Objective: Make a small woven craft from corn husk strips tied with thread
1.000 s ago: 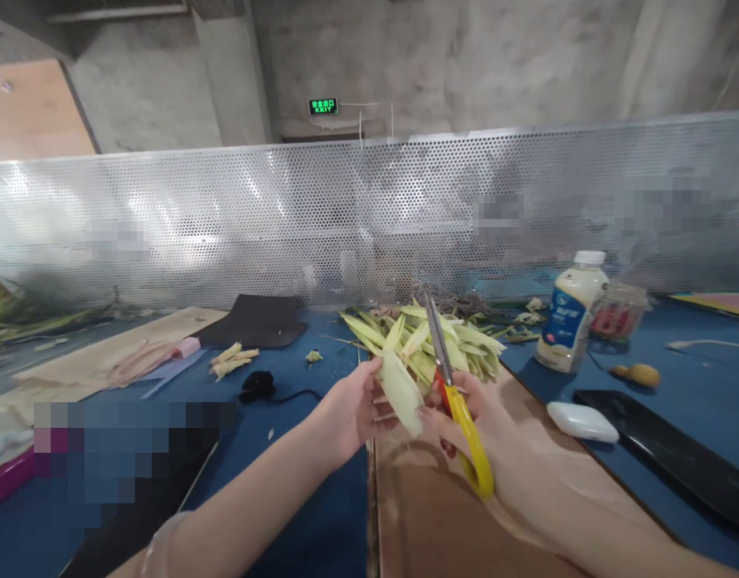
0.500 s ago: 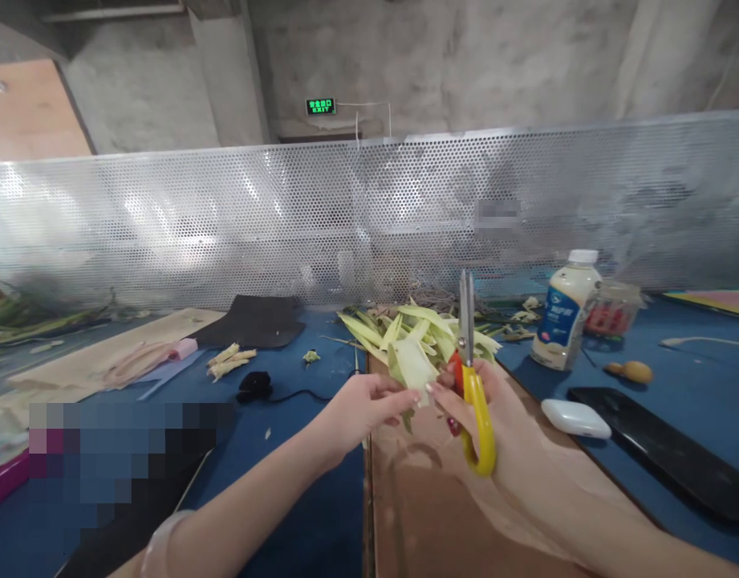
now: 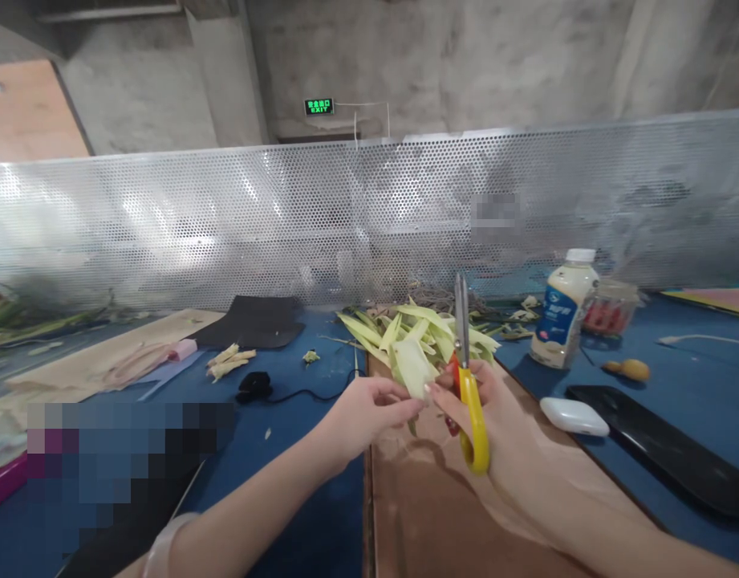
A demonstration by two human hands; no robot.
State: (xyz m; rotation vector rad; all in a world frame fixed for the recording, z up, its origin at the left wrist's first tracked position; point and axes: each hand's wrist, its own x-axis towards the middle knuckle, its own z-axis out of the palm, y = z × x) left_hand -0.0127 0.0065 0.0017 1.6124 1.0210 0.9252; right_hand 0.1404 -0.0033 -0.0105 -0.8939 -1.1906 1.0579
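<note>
Between my hands is a pale green-white corn husk (image 3: pixel 412 365), held upright above a brown board. The thumb and fingers of my left hand (image 3: pixel 369 413) pinch its lower edge. My right hand (image 3: pixel 493 409) carries scissors (image 3: pixel 476 421) with yellow and red handles, and its thumb and fingertip also touch the husk's lower right edge. The scissor blades (image 3: pixel 461 317) point up and lie together. Just behind the husk spreads a heap of yellow-green husk strips (image 3: pixel 429 317). Part of the red handle is hidden by my right fingers.
To the right stand a white-capped bottle (image 3: pixel 565 309) and a clear tub (image 3: pixel 611 309), with a white case (image 3: pixel 574 416) and a black phone-like slab (image 3: pixel 658 449) nearer. Black sheet (image 3: pixel 252 321) and dried husk pieces (image 3: pixel 230 361) lie left. A perforated metal screen (image 3: pixel 285 225) runs behind.
Both hands keep hold of the husk, with only a slight shift. The scissors have moved a little left and down in view, and the husk is tilted slightly differently.
</note>
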